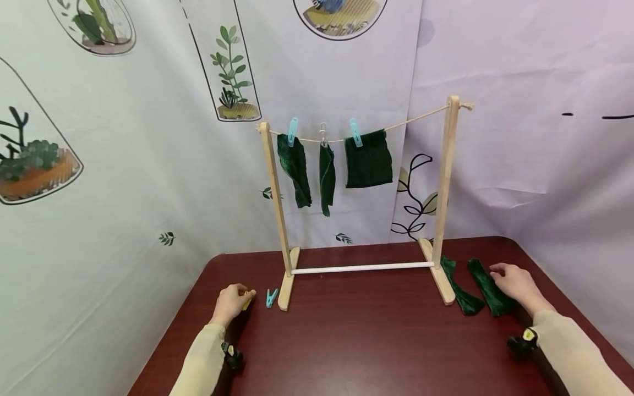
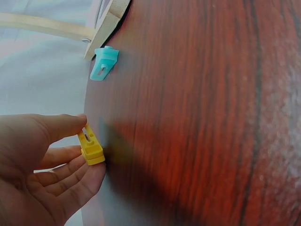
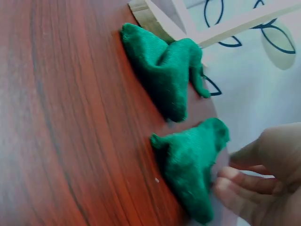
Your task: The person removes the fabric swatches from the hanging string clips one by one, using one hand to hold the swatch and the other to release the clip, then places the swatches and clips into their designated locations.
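My left hand [image 1: 231,302] pinches a yellow clothespin [image 2: 92,148] between thumb and fingers, just over the table's left side. Beyond it lies a light blue clothespin [image 1: 271,298] on the tabletop. At the right, my right hand [image 1: 516,284] is beside a folded green velvet cloth [image 1: 490,289], its fingers loosely bent. In the right wrist view the fingertips are close to that cloth [image 3: 190,165]; whether they touch it, I cannot tell. A second green cloth [image 1: 460,287] lies to its left, by the rack's foot.
A wooden rack [image 1: 444,181] stands at the table's back with a rope [image 1: 421,116] strung across. From it hang a long green cloth [image 1: 295,170], a narrow one [image 1: 327,176] and a square one [image 1: 369,162], held by two blue clothespins [image 1: 355,132] and a whitish one [image 1: 323,133].
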The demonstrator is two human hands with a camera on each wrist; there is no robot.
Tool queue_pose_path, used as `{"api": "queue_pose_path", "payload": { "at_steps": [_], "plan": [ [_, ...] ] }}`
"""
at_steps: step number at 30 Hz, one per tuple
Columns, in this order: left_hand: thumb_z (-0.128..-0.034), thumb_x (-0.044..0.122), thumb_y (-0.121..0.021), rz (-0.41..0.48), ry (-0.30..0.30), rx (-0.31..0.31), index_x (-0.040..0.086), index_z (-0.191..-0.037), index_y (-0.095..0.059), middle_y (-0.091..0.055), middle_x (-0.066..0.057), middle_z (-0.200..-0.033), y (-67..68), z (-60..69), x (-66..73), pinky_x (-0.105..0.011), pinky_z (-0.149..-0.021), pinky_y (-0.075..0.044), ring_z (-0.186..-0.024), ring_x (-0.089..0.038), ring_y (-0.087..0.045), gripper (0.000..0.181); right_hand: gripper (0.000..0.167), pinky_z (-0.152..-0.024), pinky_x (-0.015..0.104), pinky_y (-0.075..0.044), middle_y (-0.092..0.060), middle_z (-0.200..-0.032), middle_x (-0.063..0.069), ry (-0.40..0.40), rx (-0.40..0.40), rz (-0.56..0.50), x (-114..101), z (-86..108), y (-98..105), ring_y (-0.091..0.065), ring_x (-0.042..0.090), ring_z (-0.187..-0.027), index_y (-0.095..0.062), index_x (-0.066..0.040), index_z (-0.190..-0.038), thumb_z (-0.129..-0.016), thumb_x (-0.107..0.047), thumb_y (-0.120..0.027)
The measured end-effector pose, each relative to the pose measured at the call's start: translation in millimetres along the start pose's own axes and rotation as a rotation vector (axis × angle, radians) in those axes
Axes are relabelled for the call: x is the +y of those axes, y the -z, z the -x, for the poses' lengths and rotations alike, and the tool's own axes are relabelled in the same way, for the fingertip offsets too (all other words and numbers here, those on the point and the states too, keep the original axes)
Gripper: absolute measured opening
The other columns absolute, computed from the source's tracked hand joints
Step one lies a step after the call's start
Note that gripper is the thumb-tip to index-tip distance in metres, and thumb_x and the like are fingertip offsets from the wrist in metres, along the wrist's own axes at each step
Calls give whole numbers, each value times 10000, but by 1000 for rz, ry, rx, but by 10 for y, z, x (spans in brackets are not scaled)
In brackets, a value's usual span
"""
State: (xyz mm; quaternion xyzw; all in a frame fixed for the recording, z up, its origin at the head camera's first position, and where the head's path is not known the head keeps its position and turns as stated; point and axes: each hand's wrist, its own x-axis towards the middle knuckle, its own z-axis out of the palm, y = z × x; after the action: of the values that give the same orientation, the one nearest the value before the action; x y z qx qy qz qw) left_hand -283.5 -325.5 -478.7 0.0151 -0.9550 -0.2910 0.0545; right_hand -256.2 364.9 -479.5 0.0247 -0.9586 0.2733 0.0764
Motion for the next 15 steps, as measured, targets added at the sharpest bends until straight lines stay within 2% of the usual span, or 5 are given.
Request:
{"api": "queue_pose_path", "payload": {
  "at_steps": [5,10,15],
  "plan": [
    [-975,209,-686,-2,-2,-3,-137,-1118,-667,-692,-211,-966,5,-1,-5,-405,-645,-538,-709,-216,-605,375,356,-736,576,-503,-649,-916,273,-5,-59,22,-13,74,65,-618,451,-865,-600,206,-1113,-966,-118,-606],
    [-976,205,-683,6,6,1,-138,-1110,-668,-690,-205,-950,4,-12,1,-399,-639,-537,-700,-216,-603,369,451,-685,451,-478,-609,-846,112,-12,-118,24,-62,132,46,-551,266,-770,-590,206,-1126,-961,-209,-654],
    [-970,203,-690,8,2,0,-139,-1107,-669,-688,-204,-941,-12,-18,20,-394,-640,-534,-702,-218,-600,369,418,-624,365,-408,-536,-745,44,14,-136,13,-81,164,-12,-457,172,-672,-573,215,-1132,-946,-148,-665]
  ]
}}
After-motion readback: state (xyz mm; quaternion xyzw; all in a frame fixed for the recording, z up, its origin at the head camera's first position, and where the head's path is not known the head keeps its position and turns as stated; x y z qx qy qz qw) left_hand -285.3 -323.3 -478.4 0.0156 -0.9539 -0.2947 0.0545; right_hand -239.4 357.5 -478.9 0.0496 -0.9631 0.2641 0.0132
